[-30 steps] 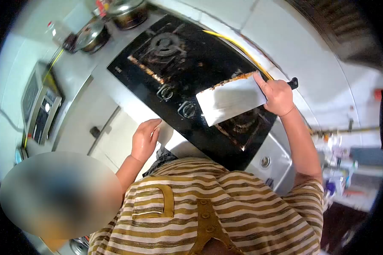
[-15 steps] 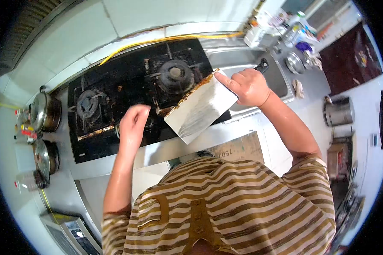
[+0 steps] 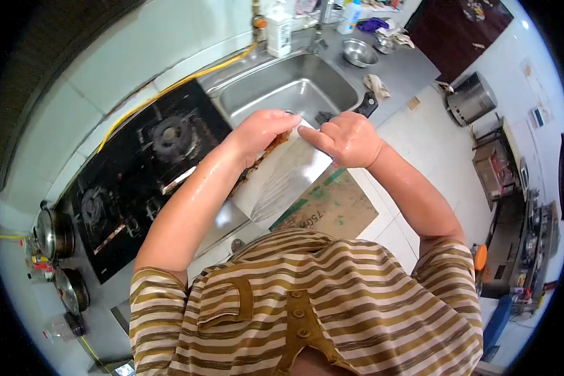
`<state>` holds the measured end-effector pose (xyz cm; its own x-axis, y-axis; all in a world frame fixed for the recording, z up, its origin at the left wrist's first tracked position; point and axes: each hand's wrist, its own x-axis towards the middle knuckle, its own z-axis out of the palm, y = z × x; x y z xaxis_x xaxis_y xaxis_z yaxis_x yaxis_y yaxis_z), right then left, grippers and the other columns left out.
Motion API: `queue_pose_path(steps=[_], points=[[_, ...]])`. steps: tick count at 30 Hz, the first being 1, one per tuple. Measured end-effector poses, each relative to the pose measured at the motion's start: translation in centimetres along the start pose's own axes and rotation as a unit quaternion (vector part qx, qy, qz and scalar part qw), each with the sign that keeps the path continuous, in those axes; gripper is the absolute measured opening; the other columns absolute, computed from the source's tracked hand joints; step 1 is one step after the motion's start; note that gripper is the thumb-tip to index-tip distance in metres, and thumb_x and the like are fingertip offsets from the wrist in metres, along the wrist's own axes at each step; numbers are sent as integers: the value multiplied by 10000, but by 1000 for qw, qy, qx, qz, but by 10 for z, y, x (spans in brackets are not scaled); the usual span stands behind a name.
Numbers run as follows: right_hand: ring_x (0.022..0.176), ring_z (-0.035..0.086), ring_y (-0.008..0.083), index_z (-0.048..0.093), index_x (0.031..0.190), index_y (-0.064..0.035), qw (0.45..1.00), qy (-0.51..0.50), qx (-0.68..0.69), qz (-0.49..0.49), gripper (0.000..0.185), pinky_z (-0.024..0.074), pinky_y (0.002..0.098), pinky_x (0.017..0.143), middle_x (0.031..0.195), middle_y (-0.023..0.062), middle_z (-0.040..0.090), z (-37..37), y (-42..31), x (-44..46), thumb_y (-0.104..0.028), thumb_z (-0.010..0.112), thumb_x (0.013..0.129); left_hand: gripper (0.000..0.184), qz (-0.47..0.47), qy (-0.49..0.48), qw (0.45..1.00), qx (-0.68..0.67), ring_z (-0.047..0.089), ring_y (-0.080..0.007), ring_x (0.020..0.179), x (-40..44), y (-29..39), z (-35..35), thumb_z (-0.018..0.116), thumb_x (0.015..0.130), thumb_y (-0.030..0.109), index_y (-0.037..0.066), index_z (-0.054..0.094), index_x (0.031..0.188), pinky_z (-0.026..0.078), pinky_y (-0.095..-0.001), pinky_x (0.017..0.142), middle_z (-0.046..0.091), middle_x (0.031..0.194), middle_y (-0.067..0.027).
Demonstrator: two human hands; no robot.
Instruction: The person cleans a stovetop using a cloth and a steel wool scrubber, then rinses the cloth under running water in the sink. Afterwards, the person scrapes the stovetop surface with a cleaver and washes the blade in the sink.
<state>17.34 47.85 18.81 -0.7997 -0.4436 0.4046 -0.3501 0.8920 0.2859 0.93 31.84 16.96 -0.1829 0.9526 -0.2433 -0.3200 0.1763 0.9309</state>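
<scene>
My right hand [image 3: 349, 141] is closed round the handle end of a wide-bladed cleaver [image 3: 282, 172], its index finger laid along the blade and the black handle end sticking out behind. Brown residue [image 3: 276, 143] lines the upper edge of the blade. My left hand [image 3: 263, 133] reaches the blade's upper corner, its fingers together near that residue; whether they grip the blade or some residue is hard to make out. Both hands are in front of the steel sink [image 3: 288, 84], with the blade slanting down toward my striped shirt.
The black gas stove [image 3: 138, 188] lies at left, with lidded pots [image 3: 55, 232] beyond it. A white bottle [image 3: 279, 32] and a faucet [image 3: 318, 42] stand behind the sink. Metal bowls [image 3: 360, 52] and a cloth [image 3: 376, 86] lie on the right counter. Flattened cardboard [image 3: 338, 210] covers the floor below.
The view has turned from the stove toward the sink. My left hand has come up from the side, past the stove, to the cleaver's upper edge. My right hand keeps its hold.
</scene>
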Motion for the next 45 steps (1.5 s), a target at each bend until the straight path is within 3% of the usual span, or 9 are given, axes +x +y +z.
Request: queue_pose_path(steps=[8,13,21,26,28,33,41,43,45], points=[[508,496,169,631,1149,-137,999,-8,0,43,630,392,314,469,585,-19,448,-20,63,-130,-129,647,519,179,-54,14,992,113,532,-78,670,108,-15,102,622,879,228,51,641,886,443,-237,612,606,780,3],[584,561,181,590,1193,-127,997,-77,7,32,683,456,325,560,639,-9,517,-15,102,-177,-240,721,532,146,-90,21,989,119,502,-71,631,151,-26,125,627,871,216,71,641,863,413,-225,577,576,726,21],[613,574,204,584,1172,-151,989,-114,7,89,587,462,339,580,659,1,534,17,172,-199,-157,695,595,118,-126,5,984,124,424,-41,556,209,-35,99,660,846,189,80,642,807,313,-203,501,541,667,54],[637,598,221,586,1163,-138,980,-169,-9,103,523,482,353,602,678,21,564,37,230,-192,-157,674,648,131,-136,-7,987,87,481,-59,584,262,-47,61,640,850,201,71,658,847,365,-224,501,570,688,34],[561,546,216,600,1129,-134,983,-150,9,102,577,453,341,542,641,27,513,51,251,-190,-109,679,558,135,-144,-13,987,69,496,-63,614,282,-45,45,641,856,195,65,655,889,390,-229,539,579,728,32],[546,551,226,614,1102,-128,983,-158,10,93,532,457,344,544,632,30,520,79,304,-185,-97,659,573,187,-175,-20,984,36,565,-101,669,318,-60,6,640,865,206,48,641,966,478,-266,612,601,783,3],[654,614,283,558,1142,-129,960,-230,75,140,510,479,405,581,733,79,594,145,386,-193,-135,658,642,250,-235,167,952,103,611,-140,670,314,-128,-67,655,850,210,21,632,1011,522,-285,620,646,783,-61],[695,622,291,540,1161,-121,959,-239,90,125,540,486,417,621,754,87,600,164,403,-182,-133,671,638,305,-176,325,872,321,656,-304,801,308,-143,-73,696,797,220,9,631,1008,524,-357,719,668,866,-173],[725,625,304,537,1160,-108,962,-218,125,104,523,490,431,646,775,95,611,193,422,-167,-133,667,653,362,-214,354,830,375,641,-337,862,305,-141,-70,704,787,221,11,606,1065,512,-376,766,661,902,-194]])
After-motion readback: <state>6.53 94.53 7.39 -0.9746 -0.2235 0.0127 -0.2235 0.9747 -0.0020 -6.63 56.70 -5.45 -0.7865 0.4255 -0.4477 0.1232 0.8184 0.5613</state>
